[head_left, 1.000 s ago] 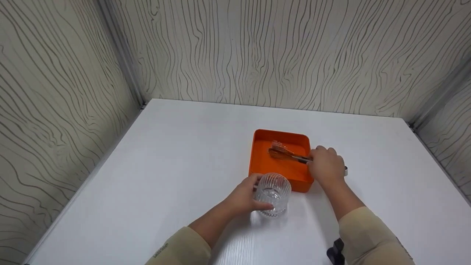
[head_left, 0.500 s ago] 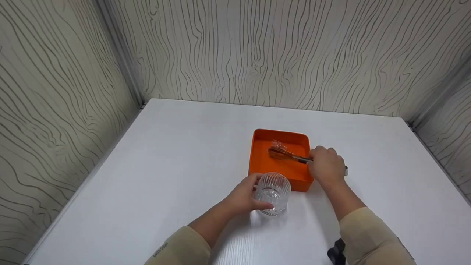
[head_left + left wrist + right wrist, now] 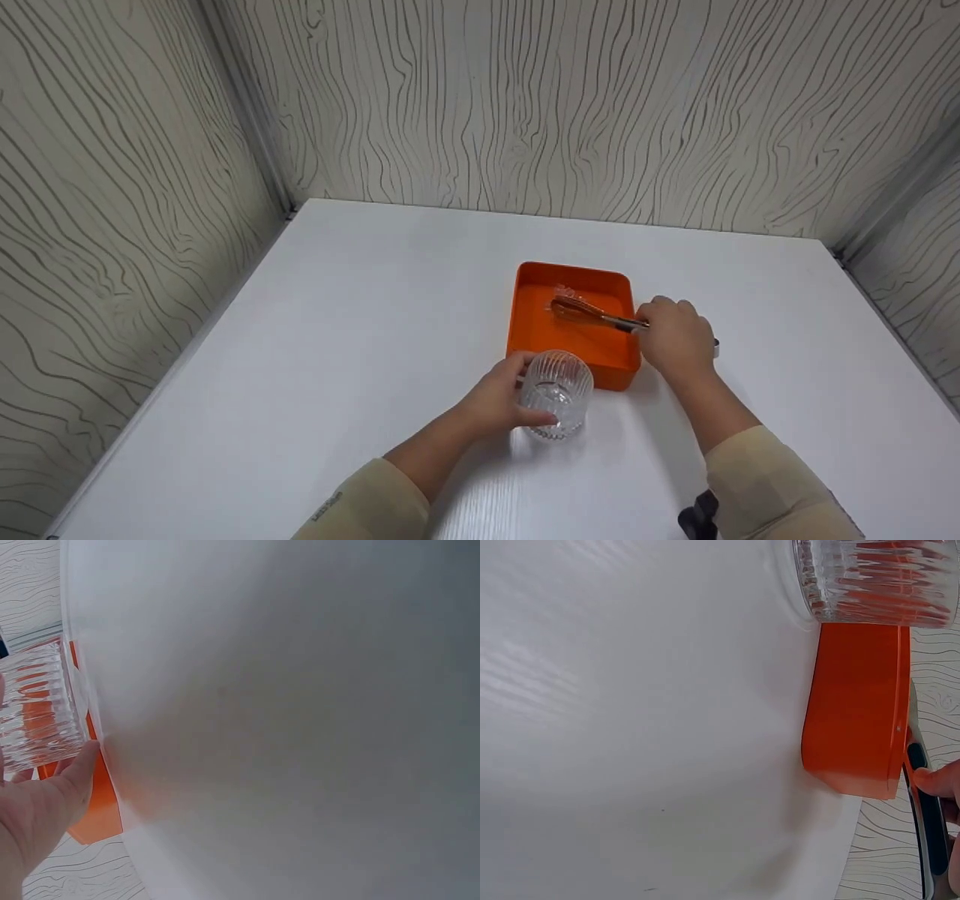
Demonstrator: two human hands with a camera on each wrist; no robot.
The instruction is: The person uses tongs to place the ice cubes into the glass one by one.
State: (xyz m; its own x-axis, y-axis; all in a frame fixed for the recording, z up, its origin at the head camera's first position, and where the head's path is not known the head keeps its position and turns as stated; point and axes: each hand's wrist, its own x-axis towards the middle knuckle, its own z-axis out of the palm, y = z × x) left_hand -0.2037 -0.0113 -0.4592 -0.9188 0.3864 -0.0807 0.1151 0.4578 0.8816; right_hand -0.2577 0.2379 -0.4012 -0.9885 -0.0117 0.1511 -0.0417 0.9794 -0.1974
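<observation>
In the head view, my left hand holds a clear ribbed glass at the near side of an orange tray. Its thumb and fingers lie round the glass wall; whether anything clear lies inside I cannot tell. My right hand, at the tray's right side, grips metal tongs with dark handle inlays. The tongs' tips reach over the tray, close to some small clear pieces by its back wall. Whether the tips touch them is unclear. The left wrist view shows the glass against the tray's orange side.
A white table bears everything, with wood-patterned panels at its back and sides. A black object shows beside the right sleeve at the near edge, partly hidden.
My right hand has shifted slightly to the right, and the tongs have moved with it. The left hand, glass and tray have stayed in place.
</observation>
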